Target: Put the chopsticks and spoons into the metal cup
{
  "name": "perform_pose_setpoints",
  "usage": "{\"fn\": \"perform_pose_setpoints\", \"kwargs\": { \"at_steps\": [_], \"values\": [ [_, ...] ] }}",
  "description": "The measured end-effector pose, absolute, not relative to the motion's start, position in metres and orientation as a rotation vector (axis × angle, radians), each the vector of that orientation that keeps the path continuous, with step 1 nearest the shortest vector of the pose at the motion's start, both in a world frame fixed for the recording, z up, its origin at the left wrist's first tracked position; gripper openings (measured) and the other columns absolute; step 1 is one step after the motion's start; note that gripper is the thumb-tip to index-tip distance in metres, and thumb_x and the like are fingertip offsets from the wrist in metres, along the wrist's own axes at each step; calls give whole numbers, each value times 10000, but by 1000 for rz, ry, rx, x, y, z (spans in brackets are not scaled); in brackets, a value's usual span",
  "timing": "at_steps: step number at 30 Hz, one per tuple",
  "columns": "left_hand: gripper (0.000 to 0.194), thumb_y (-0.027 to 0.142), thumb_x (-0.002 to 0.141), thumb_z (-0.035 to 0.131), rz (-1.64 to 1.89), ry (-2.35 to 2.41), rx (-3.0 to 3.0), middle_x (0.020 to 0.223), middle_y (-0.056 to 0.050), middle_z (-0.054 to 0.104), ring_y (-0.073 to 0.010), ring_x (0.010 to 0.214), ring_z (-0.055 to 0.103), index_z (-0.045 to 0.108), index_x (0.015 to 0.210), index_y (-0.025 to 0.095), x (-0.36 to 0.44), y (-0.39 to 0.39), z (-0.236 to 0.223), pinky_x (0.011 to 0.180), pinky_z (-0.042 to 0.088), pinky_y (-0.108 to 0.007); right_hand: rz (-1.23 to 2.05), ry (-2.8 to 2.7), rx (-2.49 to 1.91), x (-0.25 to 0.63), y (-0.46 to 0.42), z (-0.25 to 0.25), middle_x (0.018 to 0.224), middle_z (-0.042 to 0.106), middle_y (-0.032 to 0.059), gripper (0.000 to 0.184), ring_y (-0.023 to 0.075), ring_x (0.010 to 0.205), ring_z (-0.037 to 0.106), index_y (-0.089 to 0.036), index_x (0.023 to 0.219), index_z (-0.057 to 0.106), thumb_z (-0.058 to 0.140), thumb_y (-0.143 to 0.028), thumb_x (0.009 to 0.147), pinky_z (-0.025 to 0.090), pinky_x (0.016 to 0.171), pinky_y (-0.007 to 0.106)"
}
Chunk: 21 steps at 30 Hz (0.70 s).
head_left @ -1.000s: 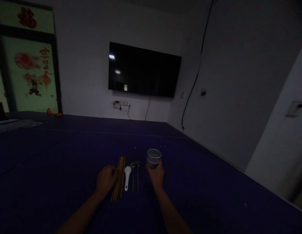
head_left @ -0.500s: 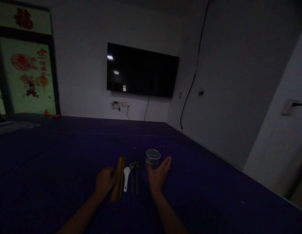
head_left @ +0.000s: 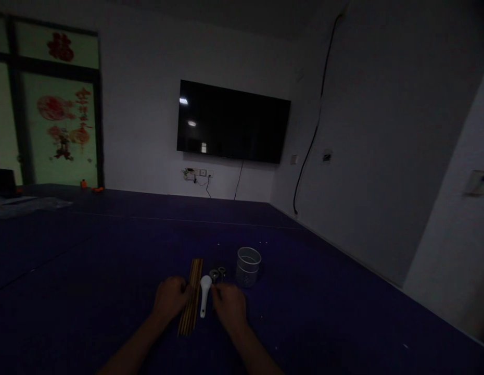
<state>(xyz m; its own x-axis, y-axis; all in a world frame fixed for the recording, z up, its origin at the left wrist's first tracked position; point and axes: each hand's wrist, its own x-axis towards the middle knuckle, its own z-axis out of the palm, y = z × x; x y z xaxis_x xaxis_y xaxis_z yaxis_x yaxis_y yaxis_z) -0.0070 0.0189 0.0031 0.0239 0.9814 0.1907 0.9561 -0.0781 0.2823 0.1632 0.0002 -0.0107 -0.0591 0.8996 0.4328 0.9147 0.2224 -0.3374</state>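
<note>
On a dark blue surface lie a bundle of wooden chopsticks (head_left: pixel 192 291), a white spoon (head_left: pixel 205 292) and two metal spoons (head_left: pixel 217 273) side by side. A perforated metal cup (head_left: pixel 247 266) stands upright just right of them. My left hand (head_left: pixel 169 298) rests curled against the left edge of the chopsticks. My right hand (head_left: pixel 229 305) lies over the handles of the metal spoons with its fingers curled; whether it grips them is hidden.
The blue surface (head_left: pixel 109 271) stretches far to the left and back. A black wall screen (head_left: pixel 232 122) hangs on the far wall, and a white wall (head_left: pixel 382 182) runs close along the right side. Small orange items (head_left: pixel 89 186) sit far back left.
My right hand let go of the metal cup, opened beside it, then moved left onto the metal spoons. The cup stands alone now. My left hand stayed at the chopsticks.
</note>
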Motion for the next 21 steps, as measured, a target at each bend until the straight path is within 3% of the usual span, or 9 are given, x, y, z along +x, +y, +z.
{"fn": "perform_pose_setpoints", "kwargs": {
  "at_steps": [21],
  "values": [
    [330, 405, 843, 399, 465, 2049, 2193, 828, -49, 704, -177, 773, 637, 623, 726, 193, -7, 20, 3, 639, 361, -255, -96, -1808, -1553, 163, 1, -15, 637, 673, 17, 384, 99, 565, 581, -195, 671, 647, 395, -327, 929, 230, 517, 245]
  ]
}}
